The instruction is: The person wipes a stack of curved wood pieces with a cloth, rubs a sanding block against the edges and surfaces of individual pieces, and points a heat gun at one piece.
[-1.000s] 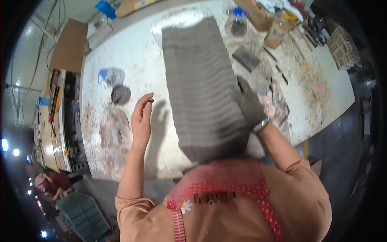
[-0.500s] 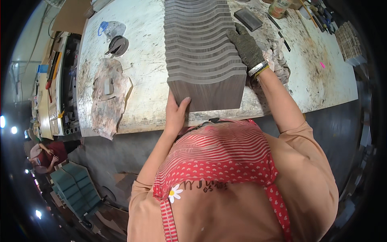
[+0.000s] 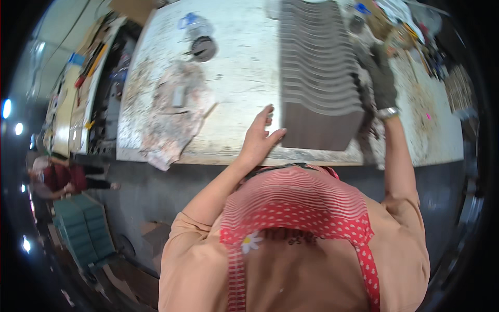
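A long row of dark grey wood-grain pieces with wavy upper edges [image 3: 319,67] lies on the white worktable, its flat front face towards me. My bare left hand [image 3: 260,139] is beside the row's near left corner, fingers spread and holding nothing; the thumb points at the corner and may touch it. On the far side of the row, my right hand [image 3: 382,78], in a dark grey glove, reaches forward over the crumpled stained cloth [image 3: 365,96]. Its fingers are blurred, so what they touch cannot be made out.
To the left lie a stained cloth [image 3: 166,125] with a small grey block [image 3: 179,96] on it, a dark round object [image 3: 204,48] and a clear blue-topped container [image 3: 197,23]. Bottles and tools crowd the far right. Another person [image 3: 62,174] is at far left, near green boxes [image 3: 83,223].
My right hand has come off the row's side and moved right. The left hand has let go of the near corner, fingers spreading. The whole view has shifted, with the table appearing farther right.
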A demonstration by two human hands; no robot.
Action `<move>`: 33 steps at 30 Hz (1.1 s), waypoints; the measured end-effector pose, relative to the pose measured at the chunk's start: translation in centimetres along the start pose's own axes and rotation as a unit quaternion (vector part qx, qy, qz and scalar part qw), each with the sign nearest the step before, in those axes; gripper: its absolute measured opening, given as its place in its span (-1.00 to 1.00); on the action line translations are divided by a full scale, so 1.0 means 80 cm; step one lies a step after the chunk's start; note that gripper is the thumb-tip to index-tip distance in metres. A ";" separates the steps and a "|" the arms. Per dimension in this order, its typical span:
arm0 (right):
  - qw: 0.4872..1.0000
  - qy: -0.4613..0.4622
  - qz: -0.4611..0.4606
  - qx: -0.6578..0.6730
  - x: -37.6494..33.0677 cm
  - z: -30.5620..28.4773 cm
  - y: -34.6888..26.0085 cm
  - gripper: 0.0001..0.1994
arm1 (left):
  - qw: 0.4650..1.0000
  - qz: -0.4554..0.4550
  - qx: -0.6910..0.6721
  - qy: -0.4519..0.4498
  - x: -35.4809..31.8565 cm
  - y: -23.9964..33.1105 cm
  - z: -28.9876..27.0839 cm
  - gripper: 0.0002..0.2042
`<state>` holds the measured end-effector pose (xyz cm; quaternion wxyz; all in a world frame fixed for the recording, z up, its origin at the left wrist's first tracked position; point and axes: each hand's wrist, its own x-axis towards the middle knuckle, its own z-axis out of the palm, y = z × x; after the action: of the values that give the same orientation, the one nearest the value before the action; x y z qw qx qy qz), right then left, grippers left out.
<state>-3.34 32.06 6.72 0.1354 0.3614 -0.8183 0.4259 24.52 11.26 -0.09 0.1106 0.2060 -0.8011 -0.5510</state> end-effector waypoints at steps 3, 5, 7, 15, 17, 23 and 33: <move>0.966 -0.021 0.078 0.244 0.010 0.015 -0.119 -0.58 | 0.997 0.021 0.018 0.078 -0.003 -0.024 -0.085 -0.74; 0.936 -0.136 0.148 0.290 0.001 0.049 -0.193 -0.63 | 0.983 0.010 0.045 0.178 0.003 -0.061 -0.166 -0.81; 0.945 -0.236 0.036 0.223 -0.012 0.094 -0.223 -0.68 | 0.949 0.026 0.173 0.261 0.031 -0.081 -0.234 -0.82; 0.863 -0.475 -0.032 0.169 -0.064 0.236 -0.324 -0.60 | 0.917 0.054 0.357 0.169 0.061 -0.171 -0.316 -0.42; 0.837 -0.504 0.064 0.202 -0.056 0.229 -0.328 -0.59 | 0.973 -0.038 0.119 0.195 0.061 -0.169 -0.331 -0.49; 0.932 -0.247 -0.100 0.246 -0.060 0.302 -0.261 -0.61 | 0.725 -0.130 -0.675 0.040 0.038 -0.094 -0.265 -0.63; 0.928 -0.219 -0.157 0.256 -0.057 0.329 -0.260 -0.68 | 0.570 -0.204 -0.795 -0.042 0.024 -0.073 -0.206 -0.62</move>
<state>16.82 5.51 0.96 -0.0794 0.5922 -0.6231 0.5047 30.69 -5.19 0.46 0.0809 0.1700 0.0190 -0.9819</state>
